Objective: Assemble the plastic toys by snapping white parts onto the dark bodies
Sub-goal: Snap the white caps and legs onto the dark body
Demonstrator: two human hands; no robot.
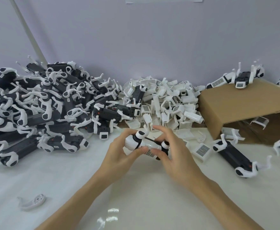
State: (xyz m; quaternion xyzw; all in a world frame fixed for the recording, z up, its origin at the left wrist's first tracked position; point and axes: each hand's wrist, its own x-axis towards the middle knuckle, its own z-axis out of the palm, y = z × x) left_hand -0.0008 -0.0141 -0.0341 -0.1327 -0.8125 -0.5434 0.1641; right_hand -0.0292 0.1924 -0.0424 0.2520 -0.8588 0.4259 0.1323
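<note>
A heap of dark bodies [36,103] lies left on the counter [69,171]. The left hand [119,150] and right hand [174,155] both grip one toy [145,143] mid-counter, before white parts [165,100]. Right, a box [235,103]. No legible writing.

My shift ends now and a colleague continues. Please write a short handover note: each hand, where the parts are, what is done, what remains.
Left hand and right hand: both grip one toy above the table, a white cover partly over its dark body.
Pile of dark bodies with white legs: far left.
Heap of white covers: centre back.
Cardboard box lies on its side at right, with covered toys on top.
One dark toy lies in front of the box.
A loose white leg piece lies near left.
Left to do: seat this cover, then the pile.
</note>
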